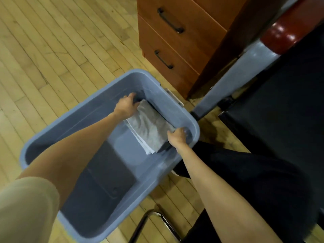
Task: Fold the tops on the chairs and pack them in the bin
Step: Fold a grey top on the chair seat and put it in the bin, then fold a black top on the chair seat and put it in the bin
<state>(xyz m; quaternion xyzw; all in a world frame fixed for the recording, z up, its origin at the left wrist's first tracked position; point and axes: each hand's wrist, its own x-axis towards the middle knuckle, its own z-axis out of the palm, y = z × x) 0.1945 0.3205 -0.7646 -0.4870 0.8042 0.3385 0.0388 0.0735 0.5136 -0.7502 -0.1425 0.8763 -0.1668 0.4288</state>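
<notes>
A blue-grey plastic bin (57, 137) stands on the wooden floor below me. Inside, at its far right end, lies a folded grey top (150, 128) on a dark folded garment whose edge shows beneath it. My left hand (125, 106) reaches into the bin and holds the stack at its far end, fingers curled down behind the cloth. My right hand (177, 136) grips the near right end of the stack, against the bin's wall. Both forearms reach down into the bin.
A wooden drawer cabinet (175, 41) stands just beyond the bin. A dark chair seat (280, 111) with a grey leg (228, 81) is at the right. A chrome chair frame (154, 223) sits at the bottom. My dark trouser leg is beside the bin.
</notes>
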